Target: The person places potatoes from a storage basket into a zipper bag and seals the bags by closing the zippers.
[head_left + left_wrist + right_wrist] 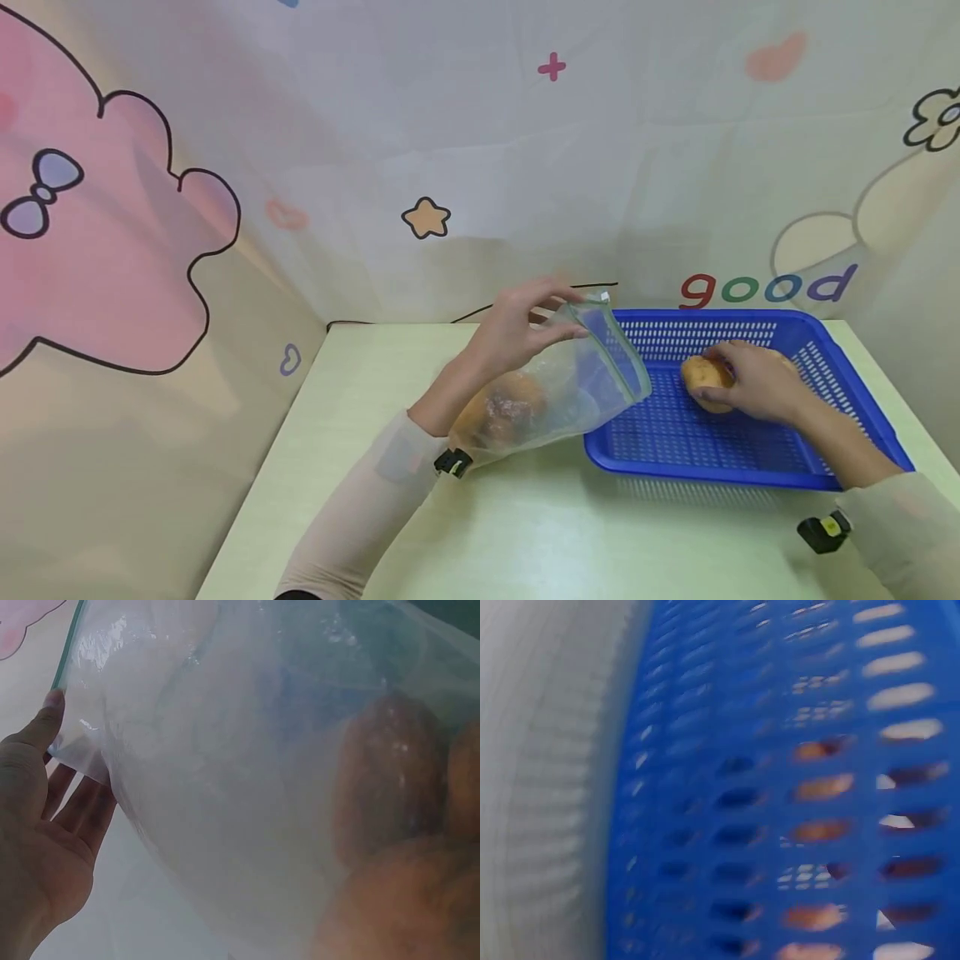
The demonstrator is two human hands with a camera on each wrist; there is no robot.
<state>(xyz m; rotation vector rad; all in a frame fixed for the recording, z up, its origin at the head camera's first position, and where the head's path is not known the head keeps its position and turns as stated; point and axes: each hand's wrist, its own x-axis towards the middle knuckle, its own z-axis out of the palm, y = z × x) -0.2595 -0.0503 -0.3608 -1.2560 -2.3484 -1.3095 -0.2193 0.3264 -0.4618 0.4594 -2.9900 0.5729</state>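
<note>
My left hand [521,325] pinches the rim of a clear zip bag [592,367] between thumb and fingers. The bag lies tilted, its green-edged mouth toward the basket. Several brownish-orange, rounded things [498,408] show blurred through the plastic, and they appear large in the left wrist view, right of the hand [56,832]. Inside the blue basket [652,462], my right hand [761,383] grips a yellowish potato [707,382], thumb on its near side and fingers over the top. A second potato [782,358] shows partly behind that hand.
The slotted basket stands on the right of a pale table [480,533], against the printed cloth wall [480,150]. Its slotted side [772,780] fills most of the right wrist view. The bag's mouth overlaps the basket's left rim in the head view.
</note>
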